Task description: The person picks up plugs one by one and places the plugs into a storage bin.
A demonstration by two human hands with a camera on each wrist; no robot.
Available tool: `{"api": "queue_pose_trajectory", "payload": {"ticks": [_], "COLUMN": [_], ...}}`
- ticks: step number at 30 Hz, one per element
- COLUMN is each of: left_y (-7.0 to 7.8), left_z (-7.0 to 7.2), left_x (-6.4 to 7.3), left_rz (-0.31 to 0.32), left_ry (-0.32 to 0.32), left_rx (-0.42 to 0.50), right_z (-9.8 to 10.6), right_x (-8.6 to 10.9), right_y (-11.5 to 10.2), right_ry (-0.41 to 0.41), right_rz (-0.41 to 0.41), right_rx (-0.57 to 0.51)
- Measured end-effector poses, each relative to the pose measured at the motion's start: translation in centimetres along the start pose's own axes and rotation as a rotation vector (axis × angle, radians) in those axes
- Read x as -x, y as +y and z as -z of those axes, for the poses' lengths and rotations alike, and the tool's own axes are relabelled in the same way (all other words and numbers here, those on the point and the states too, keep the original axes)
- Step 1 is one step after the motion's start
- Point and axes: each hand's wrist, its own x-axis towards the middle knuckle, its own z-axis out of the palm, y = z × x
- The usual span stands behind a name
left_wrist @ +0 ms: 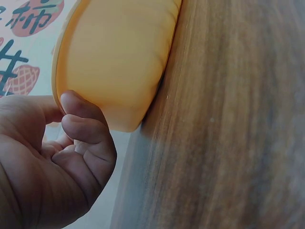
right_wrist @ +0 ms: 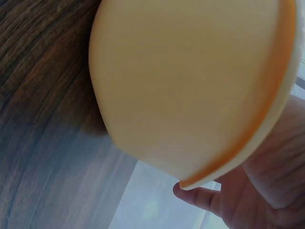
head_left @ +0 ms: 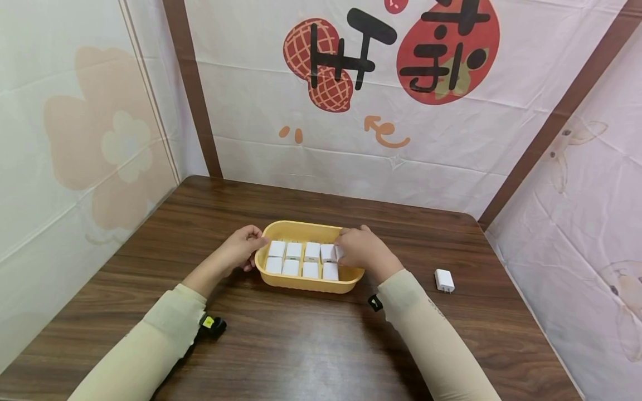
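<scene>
A yellow oval plastic basket point(head_left: 308, 284) stands on the table, holding several white charger plugs point(head_left: 312, 252) in two rows. At its left end my left hand point(head_left: 239, 249) pinches the rim, thumb on top; in the left wrist view the curled fingers point(left_wrist: 88, 138) lie against the outside wall. My right hand point(head_left: 366, 249) reaches over the right end, fingers down inside the basket, gripping a white charger plug point(head_left: 339, 253) beside the back row. The hand covers most of that plug. In the right wrist view the basket wall point(right_wrist: 190, 86) hides most of the fingers.
One more white charger plug point(head_left: 444, 280) lies on the brown wood-grain table point(head_left: 311, 345), right of the basket, prongs toward the near edge. Printed cloth walls point(head_left: 351, 161) close off the back and both sides.
</scene>
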Motion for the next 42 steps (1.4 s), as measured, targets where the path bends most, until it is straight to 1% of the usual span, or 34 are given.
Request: {"api": "queue_pose_trajectory", "payload": {"ticks": [3,9,15,21,28,31,37,42], "left_y": [0.0,-0.2,-0.4,-0.4,-0.3,-0.4,-0.4,-0.3], "left_z": [0.1,0.2,0.1,0.0,0.0,0.0,0.0,0.0], "left_x": [-0.1,-0.1,-0.1,-0.1,-0.1,-0.2,-0.2,-0.2], "left_rz": [0.000,-0.008,-0.009,0.014,-0.003,-0.001,0.004,-0.002], "left_ry": [-0.006,-0.005,0.003,0.011,0.002,0.005,0.007,0.007], "left_rx": [0.000,0.015,0.016,0.031,0.024,0.023,0.025,0.015], "right_z": [0.0,-0.2,-0.5,-0.4,0.0,0.2,0.4,0.8], "right_x": [0.1,0.8,1.6,2.3,3.1,3.4,4.0,4.7], "right_y": [0.2,0.4,0.6,0.5,0.7,0.8,1.1,1.4], "right_ry": [0.016,0.036,0.072,0.100,0.125,0.126,0.121,0.135], "right_rz": [0.000,-0.024,-0.026,-0.007,0.004,0.013,0.023,0.047], "right_rx": [-0.017,-0.098,-0.113,-0.144,-0.167,-0.173,-0.219,-0.255]}}
